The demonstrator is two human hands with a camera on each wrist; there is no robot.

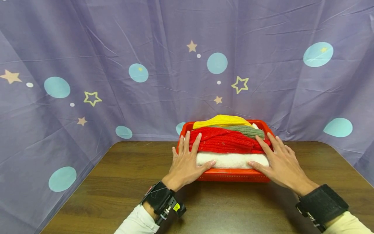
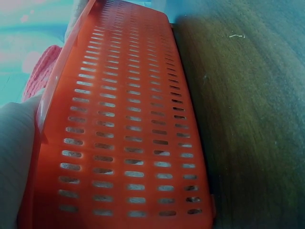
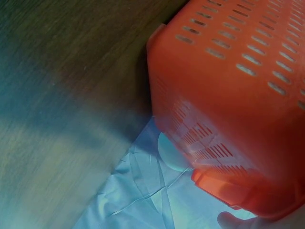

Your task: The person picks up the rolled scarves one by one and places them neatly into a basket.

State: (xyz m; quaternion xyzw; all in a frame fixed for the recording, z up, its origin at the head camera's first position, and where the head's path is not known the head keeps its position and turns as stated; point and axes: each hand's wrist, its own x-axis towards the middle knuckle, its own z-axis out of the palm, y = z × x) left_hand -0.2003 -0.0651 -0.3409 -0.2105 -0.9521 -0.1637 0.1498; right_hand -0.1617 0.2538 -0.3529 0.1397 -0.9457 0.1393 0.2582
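Observation:
A red plastic basket point(image 1: 233, 175) with slotted walls stands at the far side of the table, packed with folded knits. Yellow ribbed knit point(image 1: 225, 120) lies at the back, then green knit point(image 1: 248, 131), red knit point(image 1: 223, 141), and a white fluffy roll point(image 1: 233, 160) in front. My left hand point(image 1: 185, 165) rests over the basket's left end, fingers spread and extended, thumb at the white roll. The right hand point(image 1: 283, 164) mirrors it at the right end. Both wrist views show the basket's slotted walls point(image 2: 114, 138) close up; only a fingertip point(image 3: 231, 220) shows in the right one.
The brown wooden table point(image 1: 117, 188) extends in front of the basket and to both sides. Behind it hangs a purple curtain point(image 1: 169, 42) with stars and blue dots, close to the basket's back. Black bands with devices point(image 1: 324, 206) wrap both wrists.

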